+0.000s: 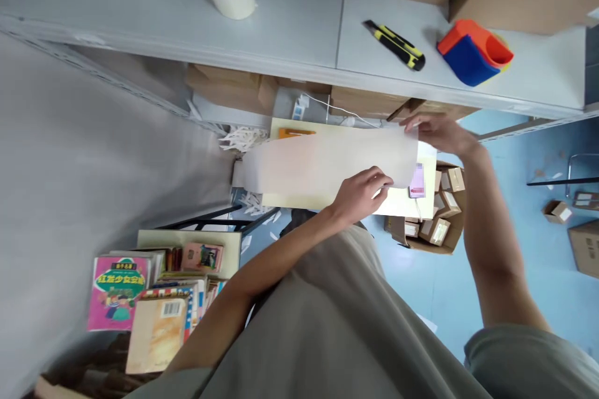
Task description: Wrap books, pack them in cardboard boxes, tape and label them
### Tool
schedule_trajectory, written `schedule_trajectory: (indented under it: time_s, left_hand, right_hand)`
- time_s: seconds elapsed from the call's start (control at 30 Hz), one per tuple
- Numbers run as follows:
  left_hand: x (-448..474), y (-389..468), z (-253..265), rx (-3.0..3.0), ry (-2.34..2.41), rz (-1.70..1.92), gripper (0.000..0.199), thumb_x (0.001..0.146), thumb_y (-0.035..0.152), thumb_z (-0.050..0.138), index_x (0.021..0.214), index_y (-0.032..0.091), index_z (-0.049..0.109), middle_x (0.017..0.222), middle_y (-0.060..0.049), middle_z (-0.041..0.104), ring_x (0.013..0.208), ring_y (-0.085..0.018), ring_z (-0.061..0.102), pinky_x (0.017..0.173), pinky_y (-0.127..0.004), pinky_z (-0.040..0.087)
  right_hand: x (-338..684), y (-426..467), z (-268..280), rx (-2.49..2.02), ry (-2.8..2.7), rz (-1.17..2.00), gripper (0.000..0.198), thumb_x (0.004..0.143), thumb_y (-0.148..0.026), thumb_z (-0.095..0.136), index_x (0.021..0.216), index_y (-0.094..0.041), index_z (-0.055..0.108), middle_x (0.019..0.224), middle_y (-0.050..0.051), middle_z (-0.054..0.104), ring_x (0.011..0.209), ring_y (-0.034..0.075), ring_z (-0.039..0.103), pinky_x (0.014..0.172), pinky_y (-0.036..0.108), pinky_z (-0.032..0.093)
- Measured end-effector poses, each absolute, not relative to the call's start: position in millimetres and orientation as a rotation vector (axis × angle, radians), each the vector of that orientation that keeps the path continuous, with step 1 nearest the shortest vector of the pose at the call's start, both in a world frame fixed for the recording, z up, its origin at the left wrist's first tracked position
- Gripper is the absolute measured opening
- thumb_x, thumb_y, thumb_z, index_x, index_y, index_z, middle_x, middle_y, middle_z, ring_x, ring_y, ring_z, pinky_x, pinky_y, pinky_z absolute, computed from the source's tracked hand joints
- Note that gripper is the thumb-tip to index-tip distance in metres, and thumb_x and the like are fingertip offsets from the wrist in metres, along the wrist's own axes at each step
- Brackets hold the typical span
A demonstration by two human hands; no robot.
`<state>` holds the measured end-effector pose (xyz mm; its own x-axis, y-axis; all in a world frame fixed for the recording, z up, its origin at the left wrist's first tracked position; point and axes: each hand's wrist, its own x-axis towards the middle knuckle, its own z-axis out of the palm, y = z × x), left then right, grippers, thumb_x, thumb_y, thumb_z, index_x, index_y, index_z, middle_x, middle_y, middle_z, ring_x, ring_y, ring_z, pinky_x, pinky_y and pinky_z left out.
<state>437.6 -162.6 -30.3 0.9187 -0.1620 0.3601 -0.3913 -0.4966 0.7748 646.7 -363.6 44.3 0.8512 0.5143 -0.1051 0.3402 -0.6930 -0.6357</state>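
Observation:
A long, whitish, see-through sheet (327, 159) stretches across the small cream table (402, 207), its left end bending down past the table's left edge. My left hand (362, 196) pinches the sheet's near edge close to the right end. At the far right corner, my right hand (437, 132) grips the same sheet between thumb and fingers. A phone (416, 181) with a pinkish screen lies on the table just right of the sheet, a cable at its lower end. Partly covered by the sheet, an orange object (296, 133) lies near the table's back edge.
On the grey shelf (140, 6) above sit a tape roll (238, 5), a yellow-black box cutter (395, 45) and a blue-orange plastic holder (470, 56). A carton of small boxes (452, 240) stands right of the table. Stacked books (156, 333) are at lower left, paper strips (243, 137) behind.

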Motion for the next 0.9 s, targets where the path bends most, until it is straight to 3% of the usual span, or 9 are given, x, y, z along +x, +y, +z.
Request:
schedule_trajectory:
  time_s: [0.17,0.27,0.37,0.53,0.63,0.73,0.9]
  left_hand:
    - [461.6,-248.2,-106.5,2.279,-0.336,-0.201,0.026,0.112,0.013,0.063,0.117,0.026,0.085,0.124,-0.007,0.084,0.115,-0.021,0.082,0.084,-0.029,0.062]
    - [471.4,-285.0,-143.3,2.321,-0.289,-0.453,0.032,0.11,0.01,0.059,0.119,0.025,0.086,0.13,-0.009,0.083,0.12,-0.025,0.081,0.089,-0.033,0.063]
    - [479.2,-309.5,-174.9,2.34,-0.249,-0.655,0.037,0.11,0.009,0.054,0.123,0.022,0.087,0.135,-0.012,0.081,0.123,-0.027,0.08,0.095,-0.035,0.063]
    - [479.6,-328.2,-216.3,2.354,-0.237,-0.839,0.041,0.111,0.009,0.053,0.137,0.015,0.085,0.144,-0.019,0.081,0.132,-0.032,0.08,0.109,-0.041,0.064]
    - [469.9,-321.4,-229.7,2.316,-0.292,-0.881,0.04,0.106,0.012,0.067,0.143,0.012,0.082,0.15,-0.021,0.08,0.143,-0.034,0.076,0.123,-0.043,0.06]
    - [458.5,-290.7,-235.8,2.289,-0.238,-0.821,0.045,0.104,0.013,0.068,0.147,0.018,0.081,0.162,-0.017,0.075,0.152,-0.031,0.071,0.134,-0.043,0.055]
    - [440.9,-190.5,-241.1,2.42,0.268,-0.588,0.051,0.099,0.013,0.065,0.148,0.014,0.079,0.175,-0.023,0.062,0.17,-0.037,0.054,0.145,-0.056,0.042]
  right_hand:
    - [653.5,-452.0,-44.1,-2.492,-0.518,0.422,0.027,0.111,-0.048,0.077,0.124,-0.026,0.084,0.138,0.016,0.079,0.123,0.033,0.084,0.108,0.051,0.075]
    - [643.2,-490.2,-88.5,-2.58,-0.393,0.45,0.022,0.11,-0.031,0.067,0.119,-0.023,0.085,0.136,0.019,0.08,0.121,0.035,0.084,0.111,0.057,0.073]
    - [621.4,-498.7,-122.1,-2.562,-0.352,0.441,0.034,0.107,-0.015,0.057,0.123,-0.02,0.085,0.144,0.02,0.079,0.127,0.035,0.082,0.116,0.056,0.07]
    - [575.7,-463.3,-171.9,-2.276,-0.464,0.91,0.041,0.113,-0.019,0.057,0.143,-0.021,0.085,0.156,0.014,0.08,0.139,0.032,0.08,0.125,0.049,0.064]
    - [554.5,-449.4,-200.2,-2.317,-0.39,1.143,0.047,0.115,-0.018,0.053,0.152,-0.021,0.081,0.167,0.012,0.075,0.149,0.031,0.076,0.133,0.046,0.057]
    - [538.0,-452.2,-218.5,-2.407,-0.339,1.168,0.052,0.116,-0.015,0.048,0.161,-0.016,0.074,0.182,0.013,0.062,0.161,0.033,0.067,0.137,0.049,0.054]
    - [518.5,-463.1,-228.3,-2.49,-0.4,1.083,0.056,0.116,-0.013,0.041,0.162,-0.018,0.073,0.188,0.011,0.054,0.168,0.033,0.057,0.131,0.054,0.061]
